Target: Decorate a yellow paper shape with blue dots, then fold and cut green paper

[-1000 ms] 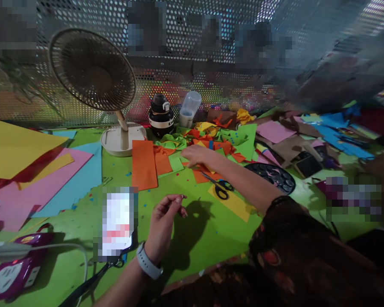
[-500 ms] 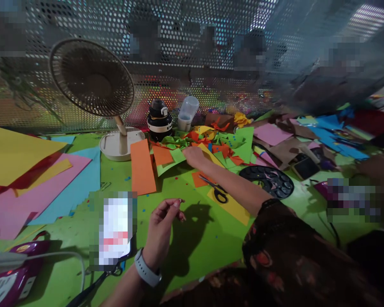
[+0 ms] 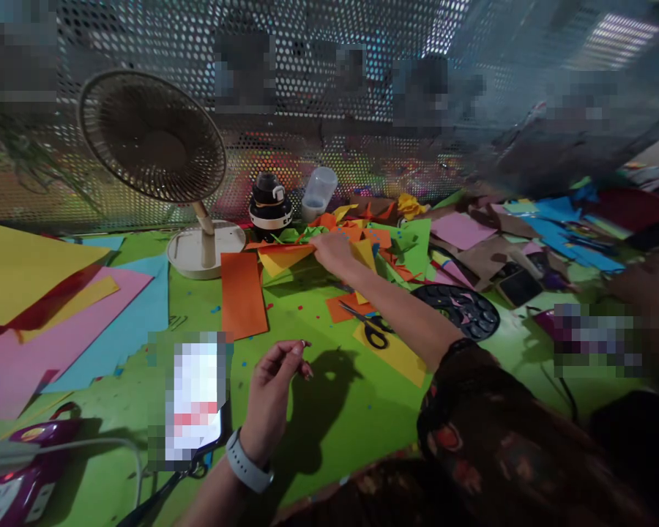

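Observation:
My right hand (image 3: 336, 254) reaches into a heap of cut paper scraps (image 3: 400, 245), its fingers closed at the edge of a yellow piece of paper (image 3: 285, 258). The fingertips are partly hidden by the paper. My left hand (image 3: 274, 384), with a pale watch (image 3: 247, 462) on its wrist, is raised over the green table (image 3: 356, 432). Its thumb and index finger are pinched together; anything between them is too small to make out. Black-handled scissors (image 3: 374, 333) lie below my right forearm, over an orange scrap (image 3: 345, 307) and a yellow strip (image 3: 392, 356).
A fan (image 3: 154, 139), a black bottle (image 3: 271, 208) and a clear cup (image 3: 318, 194) stand before the perforated screen. Coloured sheets (image 3: 110, 322) and a lit phone (image 3: 195, 399) lie left. A black palette (image 3: 461, 311) lies right, near another person's arm (image 3: 651, 293).
In the heap, yellow and orange paper has been pulled over the green piece beside my right hand. My left hand keeps its pinch, nearly still. The view has shifted slightly.

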A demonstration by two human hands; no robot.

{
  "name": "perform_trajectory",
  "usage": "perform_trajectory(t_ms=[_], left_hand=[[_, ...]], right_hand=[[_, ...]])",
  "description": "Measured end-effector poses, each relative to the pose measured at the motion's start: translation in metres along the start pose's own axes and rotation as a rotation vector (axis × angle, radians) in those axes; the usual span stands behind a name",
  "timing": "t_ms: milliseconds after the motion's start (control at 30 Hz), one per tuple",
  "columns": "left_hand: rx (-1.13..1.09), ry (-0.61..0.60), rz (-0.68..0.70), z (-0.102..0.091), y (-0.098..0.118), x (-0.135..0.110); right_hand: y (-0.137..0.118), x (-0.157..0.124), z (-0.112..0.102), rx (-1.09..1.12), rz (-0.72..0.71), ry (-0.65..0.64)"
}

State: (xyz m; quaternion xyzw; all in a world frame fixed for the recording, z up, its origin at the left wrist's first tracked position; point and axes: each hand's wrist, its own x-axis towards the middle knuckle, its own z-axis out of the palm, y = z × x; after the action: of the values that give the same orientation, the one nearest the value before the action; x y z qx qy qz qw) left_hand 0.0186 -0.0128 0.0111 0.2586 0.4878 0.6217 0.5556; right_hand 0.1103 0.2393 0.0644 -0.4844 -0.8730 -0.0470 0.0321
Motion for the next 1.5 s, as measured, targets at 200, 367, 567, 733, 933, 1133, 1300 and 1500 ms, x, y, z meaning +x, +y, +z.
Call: perform_trajectory(t_ms=[200, 367, 567, 733, 933, 1133, 1300, 1500], left_hand=[[-0.007, 0.012, -0.004, 0.0, -0.002, 0.0], [-0.01, 0.019, -0.006, -0.003, -0.003, 0.003], [-0.058, 0.059, -0.05, -0.005, -0.007, 0.017], [-0.164, 0.101, -0.191, 0.012, -0.001, 0.023], [-0.364, 0.213, -0.194, 0.04, -0.003, 0.058], [-0.42, 0.318, -0.114, 0.069, -0.01, 0.124], [-0.374, 0.357, -0.15, 0.071, -0.005, 0.159], [-0.291, 0.381, -0.237, 0.06, -0.003, 0.181]], right_hand=[[0.0, 0.0, 0.004, -0.004, -0.067, 0.018], [-0.002, -0.011, 0.018, -0.001, -0.128, -0.011], [-0.001, -0.022, 0.019, 0.012, -0.149, -0.032], [0.001, -0.028, 0.016, 0.011, -0.163, -0.059], [0.002, -0.037, 0.019, 0.028, -0.168, -0.1], [0.001, -0.042, 0.019, 0.064, -0.165, -0.125], [0.012, -0.034, 0.016, 0.181, -0.2, -0.191], [0.015, 0.018, 0.02, 0.403, -0.068, -0.107]])
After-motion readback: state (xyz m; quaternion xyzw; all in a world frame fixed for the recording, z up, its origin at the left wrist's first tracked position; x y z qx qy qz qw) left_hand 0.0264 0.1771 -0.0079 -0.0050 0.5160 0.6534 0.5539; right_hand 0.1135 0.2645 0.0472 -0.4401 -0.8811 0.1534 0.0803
